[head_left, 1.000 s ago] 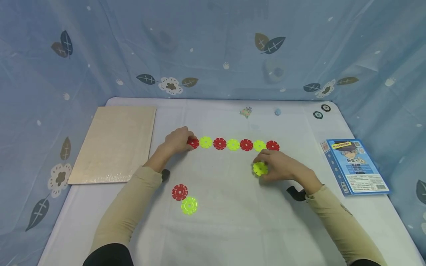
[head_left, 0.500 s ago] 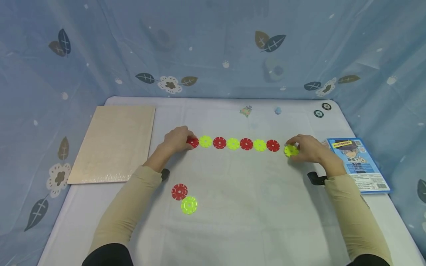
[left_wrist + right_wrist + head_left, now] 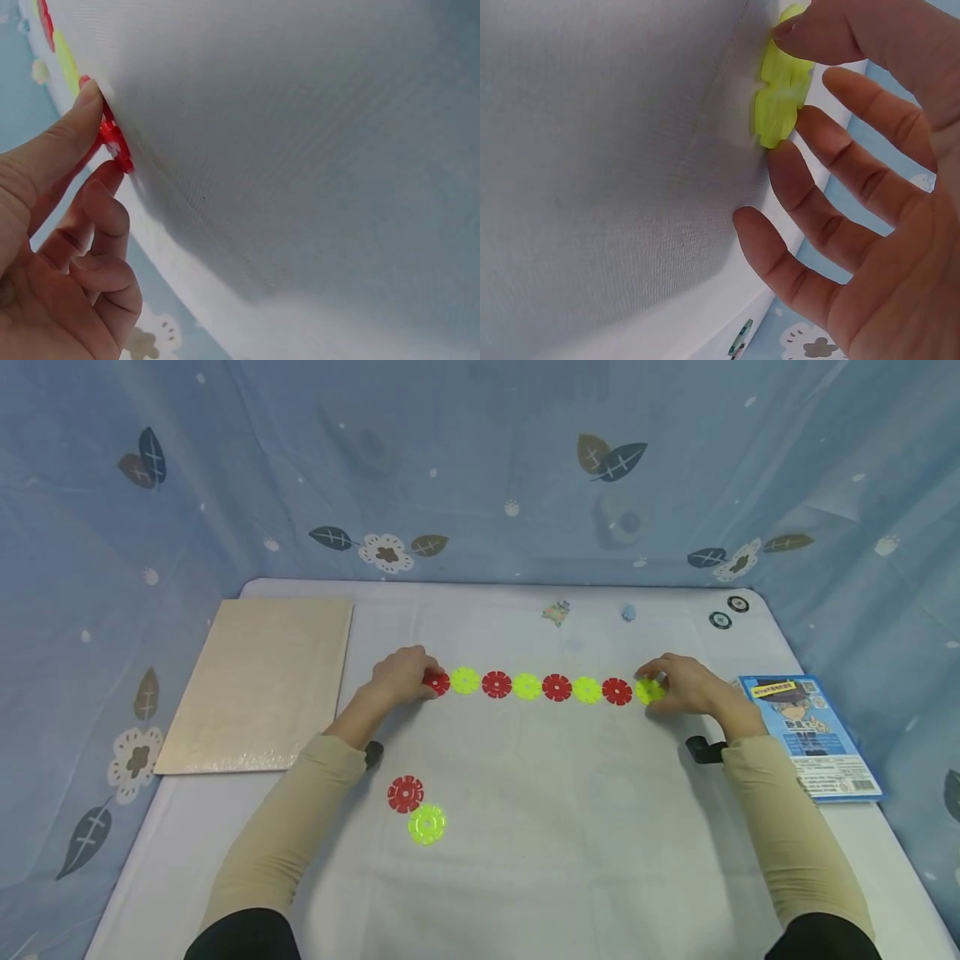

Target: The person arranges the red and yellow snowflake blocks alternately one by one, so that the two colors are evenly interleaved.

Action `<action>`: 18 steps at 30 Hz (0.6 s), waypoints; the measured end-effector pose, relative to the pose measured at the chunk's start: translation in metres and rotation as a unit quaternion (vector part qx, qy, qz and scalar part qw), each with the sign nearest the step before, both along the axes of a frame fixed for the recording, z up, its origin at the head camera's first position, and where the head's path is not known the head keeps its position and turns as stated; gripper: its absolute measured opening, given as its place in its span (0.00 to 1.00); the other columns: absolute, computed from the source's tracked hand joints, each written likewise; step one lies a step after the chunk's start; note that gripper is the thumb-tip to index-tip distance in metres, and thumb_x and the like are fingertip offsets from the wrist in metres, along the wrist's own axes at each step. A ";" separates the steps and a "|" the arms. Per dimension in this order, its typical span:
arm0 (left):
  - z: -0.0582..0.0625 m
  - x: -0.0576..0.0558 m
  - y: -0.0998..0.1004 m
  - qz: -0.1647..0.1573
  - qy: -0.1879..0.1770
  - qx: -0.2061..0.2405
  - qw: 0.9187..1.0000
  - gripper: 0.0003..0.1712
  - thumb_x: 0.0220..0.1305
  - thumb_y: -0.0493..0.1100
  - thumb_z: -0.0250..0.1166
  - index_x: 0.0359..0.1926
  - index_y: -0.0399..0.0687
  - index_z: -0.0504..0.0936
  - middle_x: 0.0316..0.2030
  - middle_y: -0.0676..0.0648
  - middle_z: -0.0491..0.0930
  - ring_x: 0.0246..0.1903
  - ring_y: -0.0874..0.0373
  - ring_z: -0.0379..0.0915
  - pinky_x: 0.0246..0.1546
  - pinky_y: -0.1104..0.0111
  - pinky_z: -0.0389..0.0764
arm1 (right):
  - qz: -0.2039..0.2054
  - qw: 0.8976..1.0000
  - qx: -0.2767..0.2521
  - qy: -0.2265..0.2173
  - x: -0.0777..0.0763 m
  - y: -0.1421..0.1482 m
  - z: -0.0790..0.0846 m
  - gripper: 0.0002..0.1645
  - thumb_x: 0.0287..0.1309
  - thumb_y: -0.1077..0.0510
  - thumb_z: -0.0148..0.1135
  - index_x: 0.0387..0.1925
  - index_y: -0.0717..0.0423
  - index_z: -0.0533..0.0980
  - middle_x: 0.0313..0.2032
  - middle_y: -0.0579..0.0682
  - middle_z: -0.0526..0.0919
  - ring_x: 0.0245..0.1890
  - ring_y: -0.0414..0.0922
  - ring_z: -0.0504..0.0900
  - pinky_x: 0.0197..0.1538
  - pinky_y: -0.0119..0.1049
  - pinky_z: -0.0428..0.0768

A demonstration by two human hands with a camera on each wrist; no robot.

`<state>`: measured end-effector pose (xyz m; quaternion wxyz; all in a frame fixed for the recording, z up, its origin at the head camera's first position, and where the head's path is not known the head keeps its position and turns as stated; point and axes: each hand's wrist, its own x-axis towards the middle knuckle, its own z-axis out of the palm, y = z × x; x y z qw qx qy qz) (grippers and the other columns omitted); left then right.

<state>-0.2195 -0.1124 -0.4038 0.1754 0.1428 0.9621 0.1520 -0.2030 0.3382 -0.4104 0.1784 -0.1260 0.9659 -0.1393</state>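
Note:
A row of flower-shaped plastic discs, red and yellow-green by turns, runs across the white cloth in the head view. At its left end my left hand [image 3: 401, 675] pinches a red disc [image 3: 114, 142] between thumb and fingers. At the right end, my right hand [image 3: 686, 683] holds a yellow-green disc [image 3: 780, 97], thumb on its face and fingertips at its edge. Beside that disc lies a red disc [image 3: 617, 691]; I cannot tell whether they touch. Nearer to me, another red disc [image 3: 405, 794] sits against a larger-looking yellow-green disc [image 3: 427, 824].
A beige board [image 3: 255, 685] lies at the left. To the right, a blue box [image 3: 813, 735] is partly behind my right forearm. Small prints or stickers, one a star-like figure [image 3: 557, 612], show near the back edge. A blue patterned curtain [image 3: 480, 468] encloses the table.
My right hand has carried the yellow-green disc from below the row to its right end, lastly shifting slightly left toward the red disc. The left hand has stayed on its red disc.

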 end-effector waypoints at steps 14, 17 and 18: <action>0.000 0.000 0.000 -0.002 -0.002 0.002 1.000 0.25 0.56 0.42 0.71 0.56 0.49 0.81 0.49 0.44 0.77 0.49 0.50 0.73 0.49 0.54 0.77 | -0.014 1.000 -0.014 -0.015 0.006 0.001 0.001 0.35 0.45 0.55 0.73 0.58 0.54 0.75 0.54 0.59 0.76 0.51 0.58 0.76 0.51 0.54 0.79; 0.001 0.000 0.000 -0.004 -0.003 0.001 1.000 0.25 0.56 0.42 0.71 0.57 0.49 0.81 0.49 0.44 0.77 0.49 0.50 0.73 0.49 0.54 0.76 | -0.017 1.000 -0.018 -0.003 0.010 -0.002 0.005 0.34 0.47 0.55 0.72 0.59 0.54 0.74 0.57 0.60 0.75 0.53 0.59 0.75 0.53 0.56 0.77; 0.001 0.000 0.000 -0.004 -0.002 0.001 1.000 0.25 0.56 0.42 0.71 0.57 0.49 0.80 0.49 0.44 0.77 0.49 0.50 0.73 0.49 0.54 0.76 | -0.013 1.000 -0.024 0.006 0.011 -0.004 0.006 0.34 0.48 0.55 0.72 0.58 0.55 0.75 0.57 0.60 0.75 0.54 0.59 0.75 0.53 0.57 0.77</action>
